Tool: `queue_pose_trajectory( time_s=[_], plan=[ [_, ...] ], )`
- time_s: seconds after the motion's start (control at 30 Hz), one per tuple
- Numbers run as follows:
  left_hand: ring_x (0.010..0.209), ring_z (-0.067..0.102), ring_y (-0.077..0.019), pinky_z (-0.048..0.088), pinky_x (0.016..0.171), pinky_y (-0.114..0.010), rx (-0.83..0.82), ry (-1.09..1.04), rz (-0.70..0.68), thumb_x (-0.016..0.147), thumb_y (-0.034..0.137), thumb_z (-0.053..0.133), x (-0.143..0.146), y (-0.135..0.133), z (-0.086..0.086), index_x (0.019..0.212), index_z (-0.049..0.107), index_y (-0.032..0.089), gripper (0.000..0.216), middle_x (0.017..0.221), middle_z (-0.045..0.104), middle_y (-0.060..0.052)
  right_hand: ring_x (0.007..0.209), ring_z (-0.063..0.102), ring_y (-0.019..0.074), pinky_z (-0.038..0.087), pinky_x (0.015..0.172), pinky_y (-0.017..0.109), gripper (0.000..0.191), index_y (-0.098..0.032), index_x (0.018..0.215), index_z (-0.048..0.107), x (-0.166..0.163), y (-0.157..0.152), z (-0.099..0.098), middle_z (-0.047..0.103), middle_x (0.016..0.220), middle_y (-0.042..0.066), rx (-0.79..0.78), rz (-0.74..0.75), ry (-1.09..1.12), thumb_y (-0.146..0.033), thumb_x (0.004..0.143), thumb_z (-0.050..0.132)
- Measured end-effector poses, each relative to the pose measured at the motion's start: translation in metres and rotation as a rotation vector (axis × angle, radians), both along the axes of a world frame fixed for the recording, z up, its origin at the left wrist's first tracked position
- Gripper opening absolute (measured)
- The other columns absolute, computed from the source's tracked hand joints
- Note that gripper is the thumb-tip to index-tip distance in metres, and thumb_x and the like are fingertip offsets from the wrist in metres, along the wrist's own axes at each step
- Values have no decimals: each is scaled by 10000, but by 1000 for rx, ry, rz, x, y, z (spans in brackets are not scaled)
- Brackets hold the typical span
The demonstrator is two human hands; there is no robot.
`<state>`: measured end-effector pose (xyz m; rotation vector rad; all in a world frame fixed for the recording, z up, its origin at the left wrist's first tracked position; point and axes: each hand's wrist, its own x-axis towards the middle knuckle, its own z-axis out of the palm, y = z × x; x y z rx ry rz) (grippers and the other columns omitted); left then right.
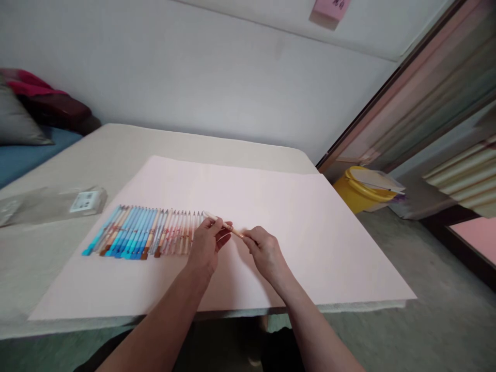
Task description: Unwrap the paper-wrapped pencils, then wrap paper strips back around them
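A row of several pencils [143, 232] lies side by side on a large pale pink sheet [294, 217], blue ones at the left and paler pink and orange ones toward the right. Both hands hold one light orange pencil [229, 227] just above the sheet at the right end of the row. My left hand [207, 245] pinches its middle part. My right hand [265, 253] pinches its lower right end. The pencil's tip points up and left toward the row.
The sheet covers a low beige table [116, 144]. A clear plastic wrapper with a white label [87, 201] lies at its left. A yellow bucket [360, 194] stands on the floor at the right. Cushions [34, 108] sit at the far left.
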<state>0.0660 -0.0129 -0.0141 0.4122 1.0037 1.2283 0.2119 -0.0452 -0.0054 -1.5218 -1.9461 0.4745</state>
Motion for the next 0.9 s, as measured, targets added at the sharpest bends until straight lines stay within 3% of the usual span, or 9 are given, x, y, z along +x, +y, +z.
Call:
queue_pose_trajectory(
  time_s=[0.13, 0.33, 0.53, 0.63, 0.77, 0.9],
  plan=[
    [734, 619, -124, 460, 670, -249, 23, 37, 14, 706, 301, 666, 0, 0, 1, 745, 565, 165, 174, 830, 679, -62, 721, 555, 155, 424, 631, 244, 172, -196, 875, 631, -3, 2, -5, 579, 783, 39, -5, -61, 71, -196, 885, 459],
    [728, 609, -121, 461, 689, -257, 56, 51, 25, 705, 321, 666, 0, 0, 1, 755, 580, 160, 189, 824, 678, -63, 680, 543, 150, 392, 600, 239, 122, -184, 839, 599, -16, -2, -6, 578, 825, 48, 19, -148, -101, -219, 866, 485],
    [766, 610, -139, 475, 734, -294, 109, 26, -44, 714, 335, 663, 0, -1, 5, 779, 587, 163, 200, 822, 680, -67, 566, 511, 127, 358, 526, 214, 299, -182, 617, 565, -12, 2, -1, 550, 587, -1, -216, -89, 207, -281, 877, 455],
    [779, 612, -140, 477, 727, -281, 86, 2, -41, 697, 326, 680, 0, 1, 4, 787, 591, 163, 207, 823, 680, -65, 562, 511, 126, 357, 528, 214, 263, -187, 677, 578, -14, 1, -1, 566, 607, -4, -208, -127, 232, -276, 879, 436],
    [769, 612, -133, 477, 719, -269, 66, 4, -9, 691, 307, 687, 1, 2, 3, 776, 583, 162, 197, 809, 675, -55, 603, 528, 132, 339, 543, 216, 126, -206, 860, 574, -21, -3, -4, 612, 739, 5, -95, -178, 81, -264, 873, 463],
    [770, 606, -133, 473, 711, -266, 67, 3, -26, 696, 303, 681, 2, 1, 4, 776, 580, 167, 187, 809, 670, -53, 624, 542, 137, 302, 543, 222, 73, -207, 852, 575, -23, -5, -4, 615, 782, 15, -49, -210, -151, -251, 862, 517]
  ],
)
